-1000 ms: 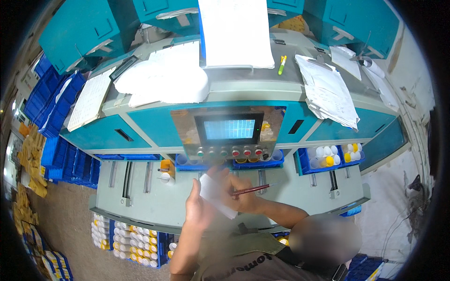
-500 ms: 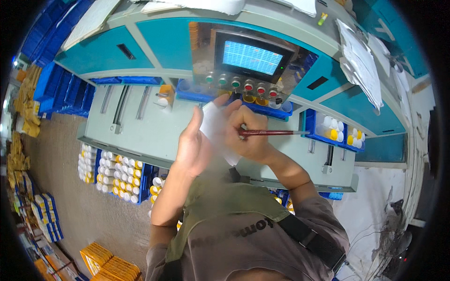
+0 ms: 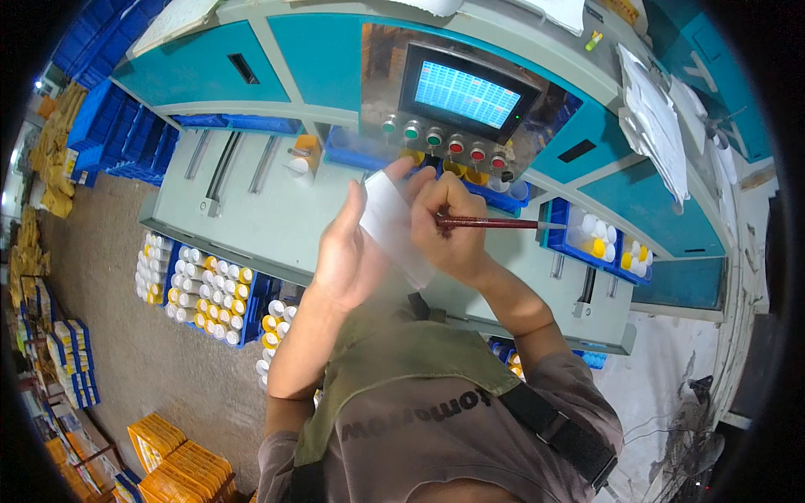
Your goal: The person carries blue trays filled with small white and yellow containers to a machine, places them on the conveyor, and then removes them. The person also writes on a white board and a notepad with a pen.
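Observation:
My left hand [image 3: 342, 251] holds a white paper [image 3: 387, 211] above the bench, its thumb along the near left edge and the palm underneath. Whether it is a single sheet or a small pad, I cannot tell, as a hazy blur lies over its lower part. My right hand [image 3: 451, 230] is closed around a dark red pen [image 3: 503, 223] and rests at the paper's right edge. The barrel sticks out to the right, with a paler end. The pen's writing tip is hidden by my fingers.
Beyond my hands stands a teal machine with a lit screen [image 3: 467, 94] and green and red buttons. Blue bins [image 3: 560, 239] with white and yellow cylinders stand at the bench's right. More such cylinders [image 3: 220, 300] fill crates below left. Yellow crates [image 3: 186, 474] stand on the floor.
The whole view has shifted slightly, so the machine sits a little lower and further right. My right hand has moved a little up and right against the paper, with the pen still held.

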`<act>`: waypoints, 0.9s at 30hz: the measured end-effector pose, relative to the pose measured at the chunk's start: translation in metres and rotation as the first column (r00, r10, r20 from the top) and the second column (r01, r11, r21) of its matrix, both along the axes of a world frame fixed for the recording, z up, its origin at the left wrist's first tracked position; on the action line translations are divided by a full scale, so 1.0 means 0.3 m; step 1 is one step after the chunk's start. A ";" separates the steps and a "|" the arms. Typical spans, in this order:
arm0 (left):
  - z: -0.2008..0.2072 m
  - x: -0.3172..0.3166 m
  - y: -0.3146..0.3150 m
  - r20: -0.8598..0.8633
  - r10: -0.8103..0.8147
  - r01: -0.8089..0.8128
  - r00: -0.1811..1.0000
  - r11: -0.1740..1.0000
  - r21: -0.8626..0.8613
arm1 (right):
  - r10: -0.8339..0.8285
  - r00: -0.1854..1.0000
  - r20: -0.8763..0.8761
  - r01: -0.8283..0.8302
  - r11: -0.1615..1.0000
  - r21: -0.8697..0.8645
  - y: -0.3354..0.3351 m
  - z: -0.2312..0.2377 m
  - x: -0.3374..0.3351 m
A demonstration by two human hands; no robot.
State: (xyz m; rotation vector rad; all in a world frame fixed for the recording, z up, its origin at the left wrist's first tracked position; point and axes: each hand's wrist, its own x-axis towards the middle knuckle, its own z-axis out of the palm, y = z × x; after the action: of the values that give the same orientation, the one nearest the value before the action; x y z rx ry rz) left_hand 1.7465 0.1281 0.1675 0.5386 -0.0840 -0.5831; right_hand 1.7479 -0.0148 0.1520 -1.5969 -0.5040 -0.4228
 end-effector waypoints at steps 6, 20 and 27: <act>0.003 -0.010 0.000 0.013 0.015 -0.015 1.000 1.000 0.010 | -0.025 1.000 -0.018 0.025 1.000 0.006 0.001 -0.001 -0.009; 0.006 -0.012 -0.016 0.004 0.020 -0.020 1.000 1.000 -0.009 | 0.043 0.992 -0.122 -0.042 0.999 0.016 -0.030 0.026 -0.017; 0.007 -0.020 -0.014 0.018 0.035 -0.035 0.999 0.999 0.004 | 0.058 0.983 -0.172 -0.045 0.996 0.078 -0.040 -0.005 -0.005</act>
State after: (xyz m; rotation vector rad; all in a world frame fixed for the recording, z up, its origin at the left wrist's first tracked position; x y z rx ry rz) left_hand 1.7404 0.1239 0.1696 0.5482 -0.0902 -0.5445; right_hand 1.7462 -0.0267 0.1506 -1.5302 -0.3906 -0.2571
